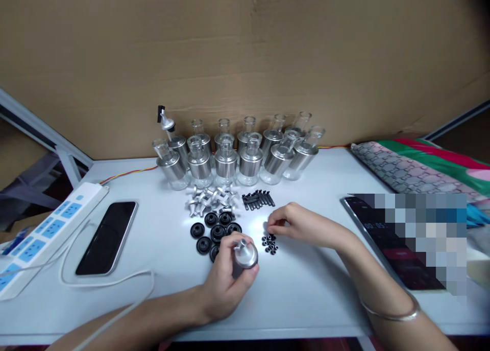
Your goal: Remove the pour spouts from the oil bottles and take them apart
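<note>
My left hand (225,277) is closed around a silver metal pourer cap (245,254), held just above the white table (306,284). My right hand (294,223) hovers over a small pile of tiny black rings (270,243), with its fingertips pinched together; what they pinch is too small to make out. Black rubber discs (212,233) lie just beyond my left hand. Behind them sit a heap of small silver spouts (210,197) and a bundle of black tubes (258,200).
Several glass bottles with silver collars (237,159) stand in rows at the back, one fitted with a spout (165,120). A black phone (107,237) and a white power strip (42,233) lie left. A dark tablet (386,243) and patterned cloth (417,167) lie right. Cardboard backs the table.
</note>
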`<state>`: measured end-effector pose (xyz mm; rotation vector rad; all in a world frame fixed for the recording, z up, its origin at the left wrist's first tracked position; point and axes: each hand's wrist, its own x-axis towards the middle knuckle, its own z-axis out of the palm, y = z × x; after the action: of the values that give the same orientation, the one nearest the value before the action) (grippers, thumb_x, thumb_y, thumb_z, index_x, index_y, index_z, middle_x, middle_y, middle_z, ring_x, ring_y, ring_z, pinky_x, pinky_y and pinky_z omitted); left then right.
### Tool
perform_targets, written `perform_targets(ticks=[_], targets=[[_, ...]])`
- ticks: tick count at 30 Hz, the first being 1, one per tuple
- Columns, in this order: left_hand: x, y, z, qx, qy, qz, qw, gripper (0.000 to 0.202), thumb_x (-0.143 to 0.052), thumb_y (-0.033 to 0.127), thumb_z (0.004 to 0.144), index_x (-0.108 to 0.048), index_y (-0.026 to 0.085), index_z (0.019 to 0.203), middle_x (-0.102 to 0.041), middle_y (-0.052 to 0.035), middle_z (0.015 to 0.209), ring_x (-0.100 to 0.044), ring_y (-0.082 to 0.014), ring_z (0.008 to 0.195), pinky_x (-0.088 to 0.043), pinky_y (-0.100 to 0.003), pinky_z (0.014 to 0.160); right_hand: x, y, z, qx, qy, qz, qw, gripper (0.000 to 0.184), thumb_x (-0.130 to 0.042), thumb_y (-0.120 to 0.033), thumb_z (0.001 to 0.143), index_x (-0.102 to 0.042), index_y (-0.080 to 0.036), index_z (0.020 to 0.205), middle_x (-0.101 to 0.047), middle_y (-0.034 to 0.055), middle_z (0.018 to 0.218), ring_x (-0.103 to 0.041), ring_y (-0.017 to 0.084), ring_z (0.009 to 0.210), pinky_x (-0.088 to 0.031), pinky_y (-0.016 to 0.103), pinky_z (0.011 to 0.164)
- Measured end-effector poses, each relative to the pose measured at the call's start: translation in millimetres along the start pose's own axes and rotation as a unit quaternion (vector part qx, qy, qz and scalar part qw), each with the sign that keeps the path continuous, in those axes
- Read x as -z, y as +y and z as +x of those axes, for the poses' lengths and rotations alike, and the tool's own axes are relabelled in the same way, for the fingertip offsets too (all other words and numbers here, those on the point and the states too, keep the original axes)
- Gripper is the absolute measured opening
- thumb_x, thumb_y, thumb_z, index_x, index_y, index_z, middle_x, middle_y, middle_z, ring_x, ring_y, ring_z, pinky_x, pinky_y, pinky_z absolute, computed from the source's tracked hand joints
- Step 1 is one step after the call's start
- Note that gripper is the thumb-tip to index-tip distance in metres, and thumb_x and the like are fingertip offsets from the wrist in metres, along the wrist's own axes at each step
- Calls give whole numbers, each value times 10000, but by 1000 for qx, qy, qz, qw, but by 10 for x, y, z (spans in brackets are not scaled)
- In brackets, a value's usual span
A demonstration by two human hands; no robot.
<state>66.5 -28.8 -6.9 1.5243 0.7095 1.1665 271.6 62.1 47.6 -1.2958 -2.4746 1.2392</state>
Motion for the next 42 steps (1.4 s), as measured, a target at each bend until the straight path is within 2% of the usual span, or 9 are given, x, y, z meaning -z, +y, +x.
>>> perform_targets(ticks=[4,9,15,19,24,28,35,40,42], targets=[[-37,14,-15,3,1,-59,998,228,-472,330,956,-333,279,1130,-447,-27,997,-502,-64,645,-443,-212,579,6,-13,4,-6,2,2,1000,262,-502,-278,866,-687,-134,748,-619,3,622,-492,110,560,-384,240,563],[-51,71,-45,68,-27,-91,993,226,-506,355,935,-354,242,1057,-490,-25,924,-510,-62,602,-437,-195,545,0,-97,13,-8,91,27,995,289,-484,-352,891,-630,-148,748,-585,2,626,-483,117,575,-377,238,553],[133,170,155,-96,57,158,981,310,-554,149,823,-496,226,1117,-493,-17,842,-484,-116,692,-437,-222,613,-117,-255,-8,141,202,77,966,122,-504,-205,837,-620,-174,811,-633,26,752,-560,136,679,-435,252,627],[216,228,265,-52,56,218,973,495,-567,75,711,-483,219,1178,-529,14,797,-469,-81,593,-412,-180,533,-177,-306,-10,180,202,118,955,86,-592,-214,777,-616,-176,850,-608,10,720,-530,129,647,-440,251,620],[258,207,281,-23,111,187,976,339,-629,122,707,-420,224,954,-475,75,693,-413,-46,514,-361,-128,461,-283,-372,41,131,154,149,968,237,-541,-297,865,-579,-164,672,-543,-12,614,-477,103,581,-379,219,559],[312,205,316,1,140,194,971,303,-659,173,737,-389,221,866,-435,79,679,-430,-49,529,-367,-111,446,-404,-448,70,136,154,119,971,255,-478,-260,906,-602,-168,704,-565,7,672,-500,116,622,-397,226,584],[390,200,360,-129,110,295,940,299,-693,338,798,-438,216,897,-543,47,728,-510,-71,549,-424,-160,496,-424,-439,39,171,217,170,946,179,-525,-220,874,-667,-197,982,-690,58,898,-630,171,821,-492,290,734],[407,200,343,-109,62,307,944,334,-638,430,838,-455,215,1017,-616,4,827,-548,-87,542,-459,-194,530,-398,-413,26,139,221,162,952,144,-555,-247,874,-633,-194,983,-671,53,905,-611,161,804,-479,272,708],[425,207,356,-126,24,288,949,296,-548,420,900,-455,216,1094,-622,-38,923,-610,-126,685,-502,-229,628,-391,-411,24,133,215,160,954,137,-503,-251,900,-587,-193,991,-637,48,905,-581,149,784,-462,255,669]])
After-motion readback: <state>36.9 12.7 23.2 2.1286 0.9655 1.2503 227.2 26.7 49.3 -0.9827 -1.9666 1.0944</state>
